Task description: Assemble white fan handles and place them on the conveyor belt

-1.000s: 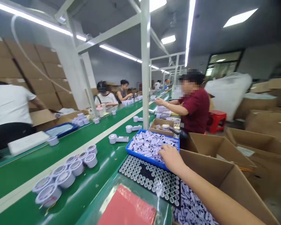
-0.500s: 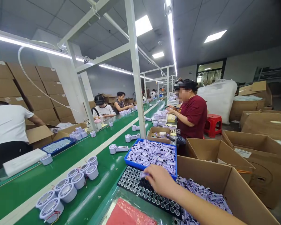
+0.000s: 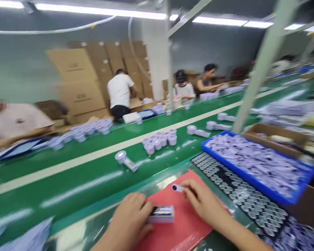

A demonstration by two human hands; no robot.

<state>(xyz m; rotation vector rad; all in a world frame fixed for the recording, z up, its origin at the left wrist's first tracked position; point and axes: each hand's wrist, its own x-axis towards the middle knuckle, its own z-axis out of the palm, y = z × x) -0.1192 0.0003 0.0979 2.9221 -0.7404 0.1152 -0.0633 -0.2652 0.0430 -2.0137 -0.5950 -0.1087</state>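
grasping a small pale-lilac strip-shaped plastic piece (image 3: 178, 188) by one end, pinched between thumb and fingertips of the right hand (image 3: 202, 200), with its dark round spot turned leftward; held over a flat red sheet (image 3: 188, 218) under a glossy clear cover

near that, gripping a white box-shaped plastic part (image 3: 164, 217) with a black-patterned top in the left hand (image 3: 132, 214), thumb and fingers closed around its left end; perhaps longer than it looks, but too covered and blurred to tell

no longer beside the blue rectangular plastic tray (image 3: 294, 199) with the right hand, as half a second ago, but brought back over the red sheet; joined now by the left hand, out of view then; seen too from a head swung well to the left; to be judged as gone from picking up to bringing two pieces close together, not yet touching

to the right, along the tray heaped with lilac pieces (image 3: 253, 160), set beside a black flat sheet of round pale discs (image 3: 222, 176)

farther out, across a glossy green conveyor belt (image 3: 75, 181), past a white part with a round head and handle (image 3: 126, 161) and a cluster of round white plastic cups (image 3: 161, 140), up to a person in a white shirt (image 3: 120, 90), bent forward on the far side
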